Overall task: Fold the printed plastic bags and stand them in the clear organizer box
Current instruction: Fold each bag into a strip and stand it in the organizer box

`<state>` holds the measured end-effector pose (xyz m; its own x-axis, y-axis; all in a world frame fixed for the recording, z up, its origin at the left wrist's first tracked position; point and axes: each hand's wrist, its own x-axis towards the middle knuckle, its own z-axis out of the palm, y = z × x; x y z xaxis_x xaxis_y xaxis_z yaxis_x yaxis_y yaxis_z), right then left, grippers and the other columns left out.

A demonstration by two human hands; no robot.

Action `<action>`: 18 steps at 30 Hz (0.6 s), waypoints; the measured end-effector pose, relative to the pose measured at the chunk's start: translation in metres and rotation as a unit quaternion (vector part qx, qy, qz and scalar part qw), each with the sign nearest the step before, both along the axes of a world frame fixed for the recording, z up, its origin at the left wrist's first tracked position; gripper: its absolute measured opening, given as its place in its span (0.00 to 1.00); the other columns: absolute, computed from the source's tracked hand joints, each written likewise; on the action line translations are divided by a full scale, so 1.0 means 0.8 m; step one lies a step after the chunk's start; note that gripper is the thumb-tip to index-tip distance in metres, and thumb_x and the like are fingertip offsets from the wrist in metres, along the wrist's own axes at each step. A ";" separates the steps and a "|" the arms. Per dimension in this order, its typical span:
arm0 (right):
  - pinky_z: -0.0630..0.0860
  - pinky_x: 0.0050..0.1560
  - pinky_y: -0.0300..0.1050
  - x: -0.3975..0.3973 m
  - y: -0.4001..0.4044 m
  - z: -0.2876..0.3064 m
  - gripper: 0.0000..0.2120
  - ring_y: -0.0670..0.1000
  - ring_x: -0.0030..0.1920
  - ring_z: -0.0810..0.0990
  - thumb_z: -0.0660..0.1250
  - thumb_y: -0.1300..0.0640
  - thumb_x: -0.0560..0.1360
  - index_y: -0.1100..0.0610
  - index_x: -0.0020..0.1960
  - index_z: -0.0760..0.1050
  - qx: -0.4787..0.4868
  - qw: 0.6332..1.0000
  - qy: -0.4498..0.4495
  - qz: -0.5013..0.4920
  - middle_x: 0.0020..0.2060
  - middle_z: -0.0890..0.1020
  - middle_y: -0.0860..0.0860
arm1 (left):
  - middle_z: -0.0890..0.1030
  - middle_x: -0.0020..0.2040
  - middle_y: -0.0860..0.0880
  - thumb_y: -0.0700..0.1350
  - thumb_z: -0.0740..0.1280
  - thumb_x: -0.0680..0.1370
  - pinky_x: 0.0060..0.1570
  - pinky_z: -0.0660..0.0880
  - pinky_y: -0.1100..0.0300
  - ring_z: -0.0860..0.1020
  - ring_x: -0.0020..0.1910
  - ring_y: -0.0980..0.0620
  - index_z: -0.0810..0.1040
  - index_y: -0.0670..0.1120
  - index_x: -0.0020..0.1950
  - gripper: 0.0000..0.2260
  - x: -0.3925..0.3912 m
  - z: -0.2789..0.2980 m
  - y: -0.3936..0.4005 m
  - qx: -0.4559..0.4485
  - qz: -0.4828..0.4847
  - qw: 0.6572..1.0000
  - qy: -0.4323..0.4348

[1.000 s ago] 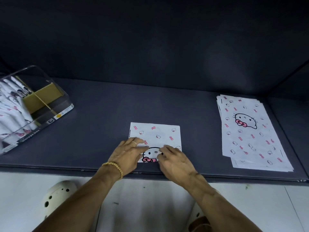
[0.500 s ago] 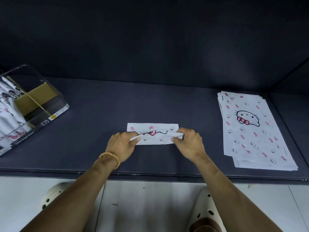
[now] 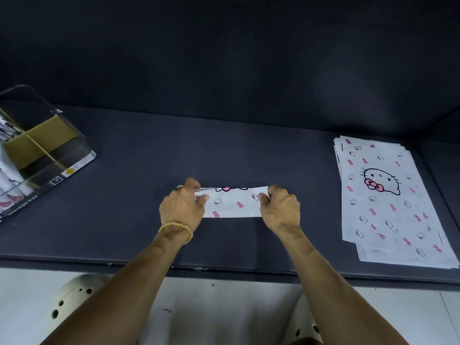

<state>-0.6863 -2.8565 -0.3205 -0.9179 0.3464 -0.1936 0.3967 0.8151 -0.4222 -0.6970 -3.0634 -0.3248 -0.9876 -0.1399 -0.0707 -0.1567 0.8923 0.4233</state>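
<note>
— What sits at the far left?

— The clear organizer box [image 3: 53,155], lying tilted on the dark table [image 3: 139,195], with a cardboard divider [image 3: 37,141] inside and folded printed bags [image 3: 7,175] standing in its near part.

— And in the middle?

— A folded bag [image 3: 232,202], a narrow white strip with pink bows, lies flat on the table. The left hand [image 3: 181,207], with a bead bracelet [image 3: 178,229] on its wrist, pinches the strip's left end between thumb and fingers. The right hand [image 3: 280,207] pinches the right end the same way.

— Farther right?

— A stack of unfolded bags [image 3: 388,202] lies flat near the table's right edge, well apart from the hands.

— Below the table?

— Pale floor, and light shoes with holes [image 3: 74,297].
</note>
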 end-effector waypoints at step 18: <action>0.76 0.47 0.53 0.022 -0.030 0.005 0.16 0.62 0.52 0.79 0.73 0.64 0.68 0.62 0.56 0.79 0.169 0.961 0.178 0.125 0.51 0.81 0.57 | 0.47 0.80 0.52 0.49 0.48 0.85 0.71 0.33 0.67 0.43 0.78 0.56 0.48 0.47 0.79 0.23 0.022 -0.017 -0.024 -0.110 -0.301 0.947 -0.002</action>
